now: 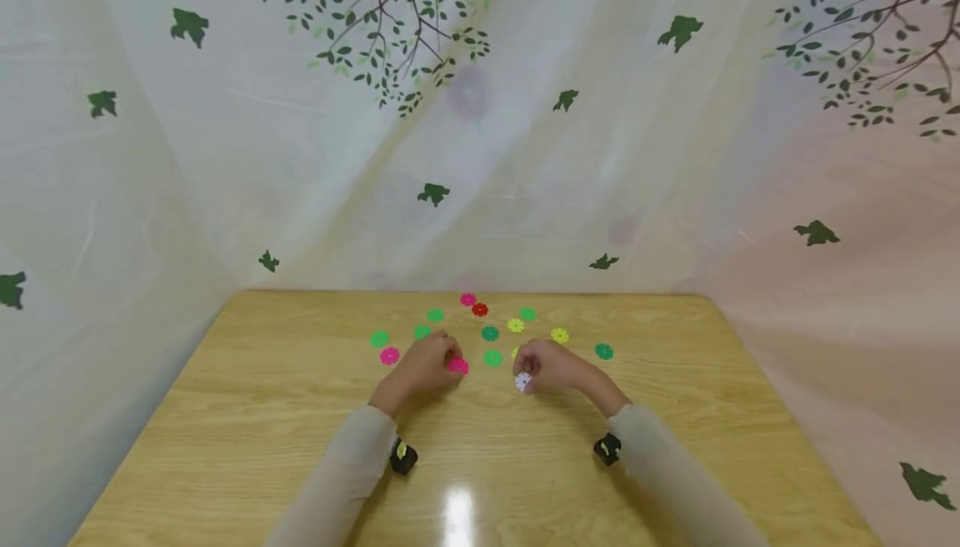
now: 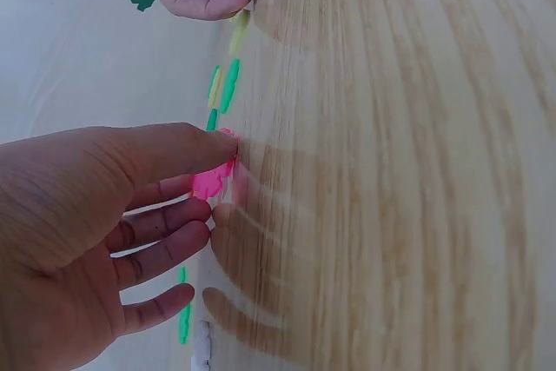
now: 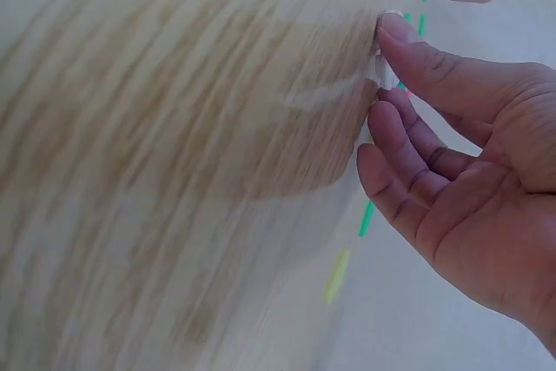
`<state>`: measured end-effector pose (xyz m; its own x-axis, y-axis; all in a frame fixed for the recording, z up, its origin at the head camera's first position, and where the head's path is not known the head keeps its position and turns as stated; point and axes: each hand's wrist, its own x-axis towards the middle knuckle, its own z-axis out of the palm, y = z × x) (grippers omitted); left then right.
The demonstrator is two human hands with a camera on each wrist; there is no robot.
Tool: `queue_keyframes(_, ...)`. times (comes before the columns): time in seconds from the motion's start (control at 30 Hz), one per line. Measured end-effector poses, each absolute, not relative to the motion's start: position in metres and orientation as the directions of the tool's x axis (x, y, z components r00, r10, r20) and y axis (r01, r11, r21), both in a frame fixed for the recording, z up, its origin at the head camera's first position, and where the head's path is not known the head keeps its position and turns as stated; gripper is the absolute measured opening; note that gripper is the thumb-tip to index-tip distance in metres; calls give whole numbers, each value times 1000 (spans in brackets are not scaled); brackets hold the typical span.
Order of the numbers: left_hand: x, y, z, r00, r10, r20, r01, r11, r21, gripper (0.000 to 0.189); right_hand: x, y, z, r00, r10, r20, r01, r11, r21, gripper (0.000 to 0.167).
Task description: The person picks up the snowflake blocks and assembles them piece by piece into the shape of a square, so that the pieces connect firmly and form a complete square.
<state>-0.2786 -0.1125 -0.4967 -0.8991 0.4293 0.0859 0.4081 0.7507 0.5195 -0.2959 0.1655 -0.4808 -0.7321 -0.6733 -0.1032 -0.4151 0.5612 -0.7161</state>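
Note:
Between thumb and fingers my left hand [image 1: 431, 365] pinches a pink flower-shaped disc [image 1: 459, 366]. The left wrist view shows that pink disc [image 2: 213, 176] tilted just over the wood, thumb on its near side. My right hand [image 1: 550, 365] pinches a white flower-shaped disc [image 1: 522, 381] a short way to the right. In the right wrist view only slivers of the white disc [image 3: 383, 65] show past the thumb. A light green disc [image 1: 492, 358] lies flat between the hands, and a yellow disc [image 1: 516, 353] is partly hidden behind the right hand.
More discs lie scattered toward the back of the wooden table [image 1: 517, 464], among them a red disc [image 1: 480, 310], a dark green disc [image 1: 604, 351] and a pink disc [image 1: 389, 356]. A leaf-printed cloth [image 1: 495, 155] hangs behind the table. Each sleeve carries a black wrist camera [image 1: 403, 457].

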Motion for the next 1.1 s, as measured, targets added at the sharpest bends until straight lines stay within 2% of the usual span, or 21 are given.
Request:
queue_keyframes(0.3, -278, -112, -498, -935, 350, 58, 290, 662, 691, 11, -297, 162, -479, -747, -661, -66, -423, 550, -720, 23)
queue_keyframes(0.47, -278, -112, -501, -946, 317, 72, 259, 601, 756, 12, -299, 161, -478, -784, -619, -45, -399, 558, -728, 21)
queue_keyframes(0.57, -278, -111, -501, -957, 282, 63, 205, 512, 834, 14, -301, 158, -474, -815, -579, 5, -386, 537, -750, 17)
queue_keyframes(0.77, -282, -110, -493, -974, 220, 55, 111, 254, 961, 21, -303, 144, -462, -851, -504, 147, -385, 409, -828, 15)
queue_keyframes(0.97, -281, -103, -484, -980, 197, -22, -20, 11, 1000, 30, -304, 127, -457, -898, -384, 216, -361, 358, -861, 15)
queue_keyframes(1.1, -281, -98, -477, -980, 198, -37, -49, -53, 997, 31, -304, 121, -453, -914, -322, 248, -351, 318, -881, 15)
